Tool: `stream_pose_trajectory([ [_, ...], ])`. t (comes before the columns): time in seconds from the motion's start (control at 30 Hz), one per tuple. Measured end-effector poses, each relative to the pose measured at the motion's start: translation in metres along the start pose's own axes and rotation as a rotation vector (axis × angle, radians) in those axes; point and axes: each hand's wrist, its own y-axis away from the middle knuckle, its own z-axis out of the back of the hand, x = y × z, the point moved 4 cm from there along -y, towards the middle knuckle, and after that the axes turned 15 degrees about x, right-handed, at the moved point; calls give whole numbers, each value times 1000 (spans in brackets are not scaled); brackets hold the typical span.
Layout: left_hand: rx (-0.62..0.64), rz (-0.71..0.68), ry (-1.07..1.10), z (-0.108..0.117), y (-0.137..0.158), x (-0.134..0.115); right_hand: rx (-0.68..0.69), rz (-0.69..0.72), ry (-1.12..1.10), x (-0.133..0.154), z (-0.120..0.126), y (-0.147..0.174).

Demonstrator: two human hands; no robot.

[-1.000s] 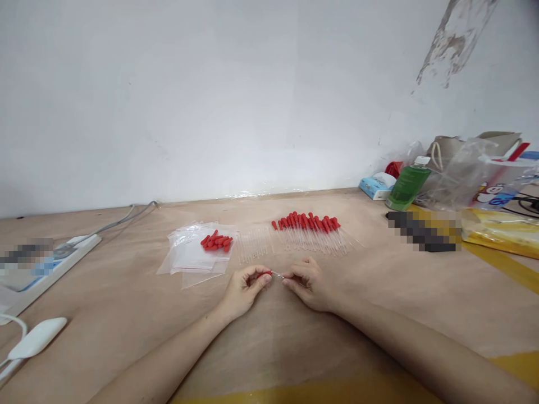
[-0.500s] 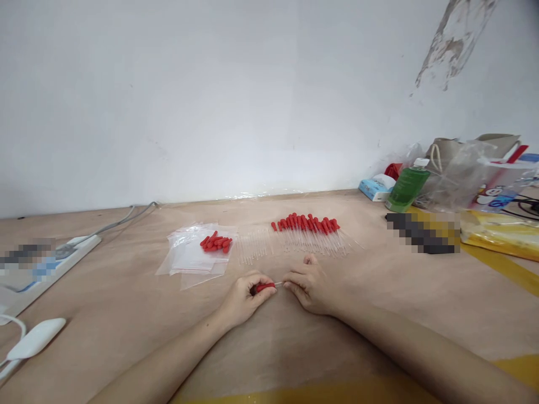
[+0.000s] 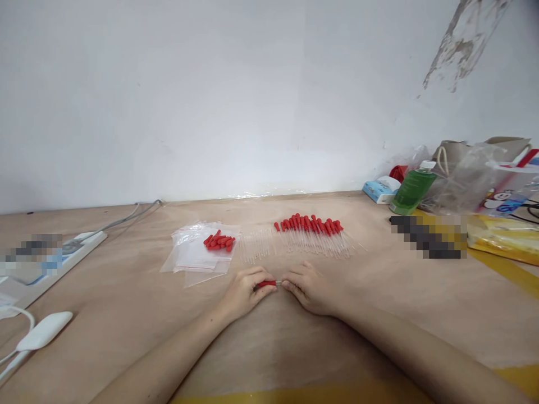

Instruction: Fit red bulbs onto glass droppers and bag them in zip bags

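Observation:
Between thumb and fingers, my left hand (image 3: 247,289) pinches a red rubber dropper bulb (image 3: 266,284). My right hand (image 3: 309,287) grips a thin clear glass pipette tube (image 3: 278,283), whose end meets the bulb's mouth; most of the tube is hidden in the fingers. Beyond my left hand, loose red bulbs (image 3: 219,242) lie on clear zip bags (image 3: 191,261). A row of bare glass tubes (image 3: 255,247) rests to their right. Farther right lie many droppers with red bulbs fitted (image 3: 311,224), side by side.
On the left are a white power strip (image 3: 71,266) with a grey cable and a white plug-like piece (image 3: 46,330). At the right stand a green bottle (image 3: 415,189), a blue tissue pack (image 3: 379,191), plastic bags (image 3: 458,174) and a blurred dark object (image 3: 429,238).
My right hand's fingers have closed in nearer the bulb, leaving less of the tube showing, and its raised finger has come down. The view has shifted slightly.

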Motion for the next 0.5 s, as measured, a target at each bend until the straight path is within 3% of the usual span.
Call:
stream_pose_trajectory([
  [0.13,-120,17,-23,9,4,12,11,-42,-1,-2,8,4],
  [0.27,-247,166,-9,13,8,22,-48,-194,-133,-25,18,1],
  [0.4,-68,151,-28,7,4,24,-159,-472,-327,-63,29,-17],
  [0.5,-34,108,-43,7,2,22,-203,-653,-307,-80,32,-37],
])
